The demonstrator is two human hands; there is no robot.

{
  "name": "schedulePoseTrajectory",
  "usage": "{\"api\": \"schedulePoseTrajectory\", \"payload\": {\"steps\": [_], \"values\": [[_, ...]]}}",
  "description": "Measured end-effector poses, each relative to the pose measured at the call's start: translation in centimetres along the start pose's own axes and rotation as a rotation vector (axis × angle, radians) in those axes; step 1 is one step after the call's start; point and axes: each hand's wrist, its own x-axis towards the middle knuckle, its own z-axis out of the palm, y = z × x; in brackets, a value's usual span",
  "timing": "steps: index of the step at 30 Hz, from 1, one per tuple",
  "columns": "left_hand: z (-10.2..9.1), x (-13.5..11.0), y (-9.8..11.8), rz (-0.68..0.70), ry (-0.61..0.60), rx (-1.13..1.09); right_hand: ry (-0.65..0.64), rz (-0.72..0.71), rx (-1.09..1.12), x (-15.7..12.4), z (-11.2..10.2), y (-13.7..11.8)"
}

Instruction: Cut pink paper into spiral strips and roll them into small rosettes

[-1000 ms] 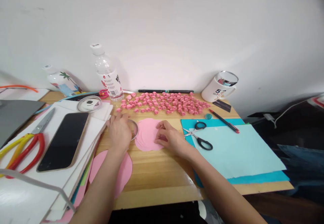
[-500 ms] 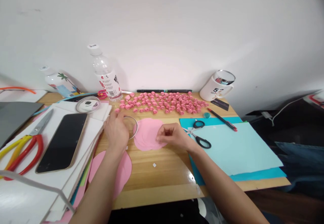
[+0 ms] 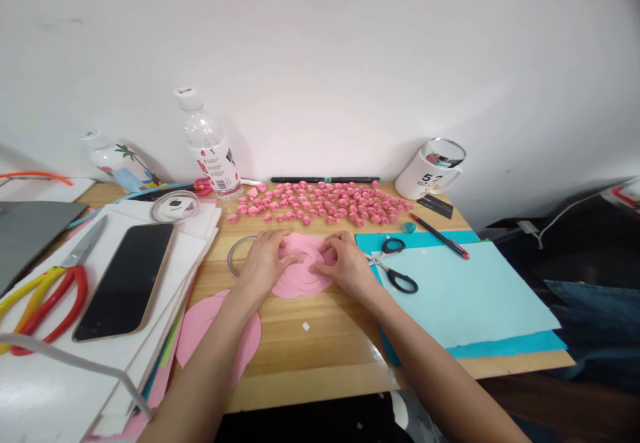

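Note:
A pile of pink paper circles (image 3: 301,281) with overlapping edges lies on the wooden desk in front of me. My left hand (image 3: 267,261) is at the pile's left side, its fingers and thumb closed on the paper. At the right side, my right hand (image 3: 349,266) grips the pink paper between curled fingers and thumb. A roll of tape (image 3: 233,259) lies flat just left of my left hand. Partly behind my left forearm is a second set of pink paper circles (image 3: 203,326). A small white square (image 3: 306,326) sits on the bare wood nearby.
Many small rolled pink paper roses (image 3: 340,203) spread along the back. Black-handled scissors (image 3: 400,281) and light blue sheets (image 3: 480,296) lie right, below a mug (image 3: 425,173). Left are a phone (image 3: 125,283), pliers-like red-yellow scissors (image 3: 65,276) and a bottle (image 3: 210,149).
My left hand has left the tape roll and moved right onto the pink paper pile. The tape roll now lies flatter, further left. My right hand has shifted slightly right, fingers more spread.

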Motion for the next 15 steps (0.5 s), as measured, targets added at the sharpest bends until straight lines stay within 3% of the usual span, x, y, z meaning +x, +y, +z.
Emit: {"api": "schedulePoseTrajectory", "payload": {"steps": [9,12,15], "values": [[-0.09,0.02,0.3,0.015,-0.023,0.033,0.017,-0.047,0.209,0.35,0.28,0.31],[-0.02,-0.03,0.52,-0.048,0.0,-0.141,0.023,-0.056,0.297,0.39,0.34,0.24],[-0.2,-0.07,0.81,-0.177,0.001,-0.457,0.131,-0.054,0.375,0.51,0.36,0.25]]}}
